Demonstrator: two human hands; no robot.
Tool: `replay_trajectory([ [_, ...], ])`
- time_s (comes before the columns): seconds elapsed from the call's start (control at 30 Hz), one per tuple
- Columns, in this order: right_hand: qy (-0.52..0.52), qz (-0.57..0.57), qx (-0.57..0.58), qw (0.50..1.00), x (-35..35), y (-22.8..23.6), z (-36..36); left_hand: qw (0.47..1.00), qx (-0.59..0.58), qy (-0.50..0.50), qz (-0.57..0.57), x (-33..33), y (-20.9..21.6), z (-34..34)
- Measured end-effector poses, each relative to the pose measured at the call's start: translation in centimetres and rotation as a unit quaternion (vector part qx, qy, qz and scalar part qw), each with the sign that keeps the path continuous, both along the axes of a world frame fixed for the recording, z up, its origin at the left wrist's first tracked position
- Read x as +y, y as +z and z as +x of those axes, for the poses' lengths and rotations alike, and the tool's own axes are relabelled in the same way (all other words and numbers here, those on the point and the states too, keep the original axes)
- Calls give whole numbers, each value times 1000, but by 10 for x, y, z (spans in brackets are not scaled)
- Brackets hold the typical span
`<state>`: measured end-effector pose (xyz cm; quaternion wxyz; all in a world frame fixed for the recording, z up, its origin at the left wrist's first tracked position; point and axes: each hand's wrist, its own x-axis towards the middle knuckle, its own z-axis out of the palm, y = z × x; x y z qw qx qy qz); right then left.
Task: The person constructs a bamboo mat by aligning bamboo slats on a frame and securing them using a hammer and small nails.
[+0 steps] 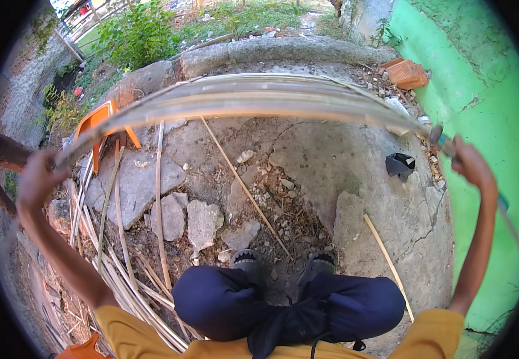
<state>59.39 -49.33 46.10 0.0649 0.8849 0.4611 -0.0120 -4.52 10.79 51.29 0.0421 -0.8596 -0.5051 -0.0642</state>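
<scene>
A long bundle of thin, pale strips, seemingly bamboo [241,99], spans in front of me in a wide arch, smeared by motion. My left hand [41,179], raised at the left, is closed around its left end. At the right, against the green wall, my right hand [473,164] is closed near its other end. A dark knob and teal bands [442,141] show there; I cannot make out whether they belong to the bundle. A thin, blurred length trails below that hand. Both arms are spread wide above my bent knees [223,302].
Many loose strips [116,263] lie at my left, beside an orange plastic chair [95,125]. Single sticks [247,188] rest on the cracked concrete among stone slabs [204,224]. A black container [400,166] and broken orange bricks [407,74] are near the green wall [451,78].
</scene>
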Motion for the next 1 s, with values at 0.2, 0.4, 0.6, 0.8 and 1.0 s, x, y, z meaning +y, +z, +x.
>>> replay_trajectory([
  [0.2, -135, 1, 95, 986, -66, -148, -93, 958, -74, 197, -196, -113, -116, -38],
  [0.4, -180, 62, 143, 971, -97, -283, -151, 928, -122, 208, -283, -147, -266, -80],
  [0.6, -225, 87, 161, 957, -95, -371, -178, 939, -111, 193, -262, -145, -418, -138],
  [0.8, -237, 89, 167, 953, -131, -418, -188, 917, -114, 263, -279, -169, -494, -114],
  [1.0, -203, 143, 187, 950, -115, -428, -204, 915, -139, 304, -227, -163, -516, -135],
])
